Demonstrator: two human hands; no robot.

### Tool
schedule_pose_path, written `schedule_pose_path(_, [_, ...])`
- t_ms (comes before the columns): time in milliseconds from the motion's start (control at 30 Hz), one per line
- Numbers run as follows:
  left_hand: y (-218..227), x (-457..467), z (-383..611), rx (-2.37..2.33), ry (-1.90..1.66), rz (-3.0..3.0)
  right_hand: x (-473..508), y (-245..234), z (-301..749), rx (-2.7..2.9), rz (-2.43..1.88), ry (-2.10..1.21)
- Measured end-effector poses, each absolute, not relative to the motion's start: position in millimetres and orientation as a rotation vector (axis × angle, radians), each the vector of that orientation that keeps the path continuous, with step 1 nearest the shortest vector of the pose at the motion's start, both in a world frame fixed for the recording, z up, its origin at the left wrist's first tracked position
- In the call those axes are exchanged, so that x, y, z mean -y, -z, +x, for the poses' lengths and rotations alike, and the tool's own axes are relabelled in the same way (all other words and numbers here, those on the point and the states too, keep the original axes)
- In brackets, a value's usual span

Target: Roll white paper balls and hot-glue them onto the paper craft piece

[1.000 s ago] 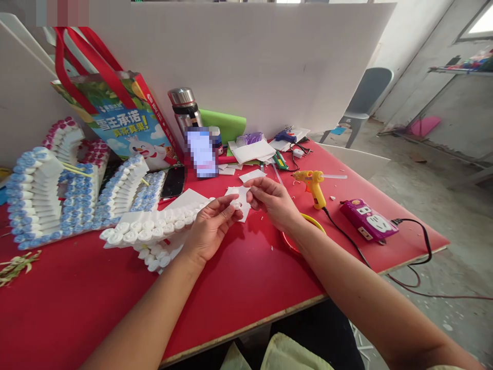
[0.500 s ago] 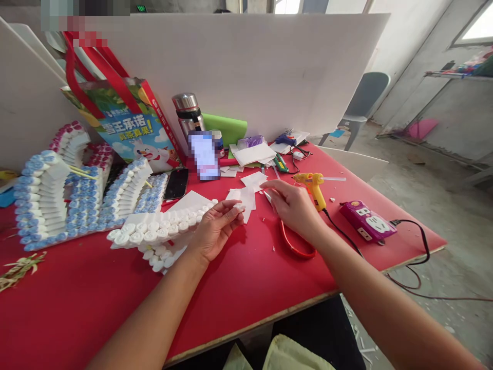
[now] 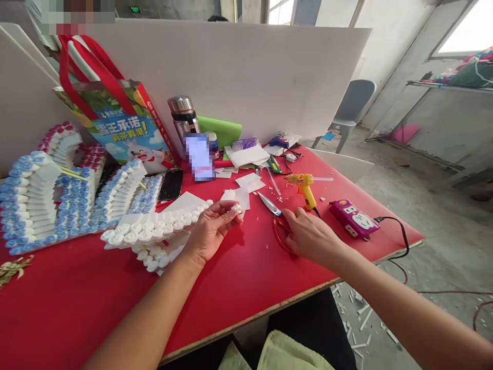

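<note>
My left hand (image 3: 210,228) pinches a small white rolled flower (image 3: 236,208) between thumb and fingertips, above the red table. On the right, my right hand (image 3: 310,231) has its fingers closed on the red handles of a pair of scissors (image 3: 270,204). The blades point away from me, toward some white paper sheets (image 3: 250,182). Left of my left hand stands a piece covered in rows of white rolled flowers (image 3: 148,231). A yellow hot glue gun (image 3: 304,187) rests just beyond my right hand.
A purple power socket (image 3: 352,218) with a black cord lies near the right edge. Blue-and-white flower pieces (image 3: 26,200), a shopping bag (image 3: 127,128), a phone (image 3: 170,185) and a steel flask (image 3: 183,113) stand left and back. A white board (image 3: 231,72) closes off the rear.
My right hand has come down and back from above the scissors onto their red handles. My left hand still holds the white flower. The camera view has shifted slightly.
</note>
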State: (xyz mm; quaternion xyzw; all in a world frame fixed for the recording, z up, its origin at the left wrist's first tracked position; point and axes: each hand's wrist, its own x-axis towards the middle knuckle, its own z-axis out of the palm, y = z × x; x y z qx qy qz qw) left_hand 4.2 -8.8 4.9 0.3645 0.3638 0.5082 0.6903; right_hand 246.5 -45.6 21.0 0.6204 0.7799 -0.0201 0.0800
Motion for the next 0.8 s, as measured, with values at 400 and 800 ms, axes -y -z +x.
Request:
schedule_pose_path(400, [-3,11,2,-0.769,-1.124,1.012,37,-9,253,-2.333,1.941,0.069])
schedule_pose_path(800, [-5,13,8,-0.755,-1.148,1.080,42,-4,253,-2.367,1.960,-0.067])
